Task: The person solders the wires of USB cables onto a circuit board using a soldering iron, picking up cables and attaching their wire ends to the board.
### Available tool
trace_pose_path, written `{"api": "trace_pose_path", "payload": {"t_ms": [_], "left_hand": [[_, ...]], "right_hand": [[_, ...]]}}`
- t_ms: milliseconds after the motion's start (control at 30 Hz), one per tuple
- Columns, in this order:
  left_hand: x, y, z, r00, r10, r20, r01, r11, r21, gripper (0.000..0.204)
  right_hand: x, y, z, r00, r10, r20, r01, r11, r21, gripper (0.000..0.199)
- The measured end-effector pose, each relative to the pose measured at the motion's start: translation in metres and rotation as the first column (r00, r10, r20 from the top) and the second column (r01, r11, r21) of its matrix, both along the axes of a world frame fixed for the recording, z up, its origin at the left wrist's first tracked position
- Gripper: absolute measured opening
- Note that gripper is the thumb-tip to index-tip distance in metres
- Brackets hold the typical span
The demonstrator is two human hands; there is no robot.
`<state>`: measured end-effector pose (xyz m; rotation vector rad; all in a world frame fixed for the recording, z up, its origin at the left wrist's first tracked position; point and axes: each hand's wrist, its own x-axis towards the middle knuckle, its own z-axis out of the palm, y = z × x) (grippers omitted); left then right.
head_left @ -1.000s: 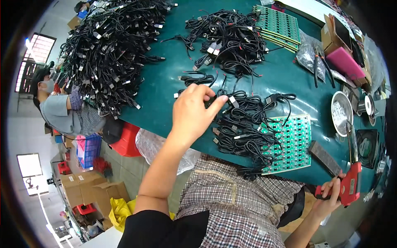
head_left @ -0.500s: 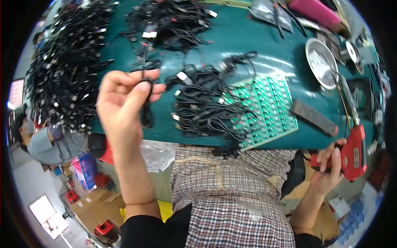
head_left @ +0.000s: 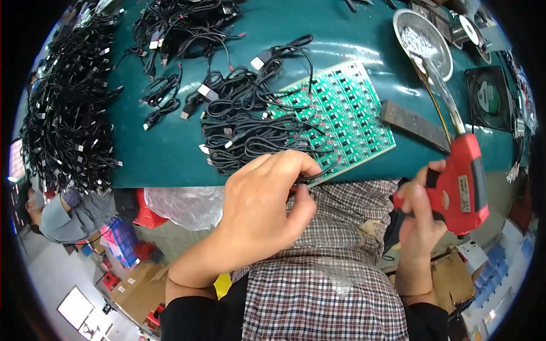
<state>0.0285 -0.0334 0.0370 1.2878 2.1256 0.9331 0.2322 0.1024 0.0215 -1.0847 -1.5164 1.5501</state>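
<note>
My left hand is at the table's front edge, fingers curled round a black USB cable whose red tip reaches the near side of a green circuit board panel. Part of that cable is hidden behind the fingers. On the panel's left side lies a row of coiled black USB cables, their red ends on the board. My right hand grips a red soldering gun by its handle. The gun's long metal nozzle and a thin tube point away from me, over a round metal dish.
A dark grey bar lies right of the panel. Behind it are a solder wire spool and a black square fan. Large heaps of cables cover the left side. A co-worker sits at the far left.
My left hand has come down and right with the cable, from above the table to the panel's near edge. The soldering gun has moved left and up, its nozzle now over the dish.
</note>
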Motion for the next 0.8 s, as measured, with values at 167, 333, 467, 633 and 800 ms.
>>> {"api": "trace_pose_path", "payload": {"t_ms": [167,333,467,633,800], "left_hand": [[0.016,-0.001,0.000,0.986,-0.090,-0.141,0.095,0.995,0.025,0.018],[0.032,0.002,-0.001,0.932,-0.061,-0.359,0.049,0.998,-0.043,0.030],[0.037,0.003,-0.004,0.892,-0.110,-0.439,0.099,0.994,-0.048,0.041],[0.041,0.002,-0.006,0.863,-0.112,-0.492,0.114,0.993,-0.025,0.044],[0.036,-0.004,-0.001,0.975,-0.138,0.177,0.110,0.981,0.160,0.023]], "right_hand": [[-0.017,-0.013,-0.001,0.990,0.138,0.033,-0.137,0.990,-0.040,0.060],[-0.014,-0.010,-0.003,0.895,0.446,0.019,-0.446,0.894,0.036,0.046],[-0.023,-0.018,0.003,0.913,0.409,-0.007,-0.409,0.912,-0.028,0.043],[-0.014,-0.017,-0.003,0.872,0.447,0.201,-0.457,0.890,0.003,0.048],[-0.019,-0.024,0.001,0.971,0.219,-0.097,-0.232,0.961,-0.151,0.055]]}}
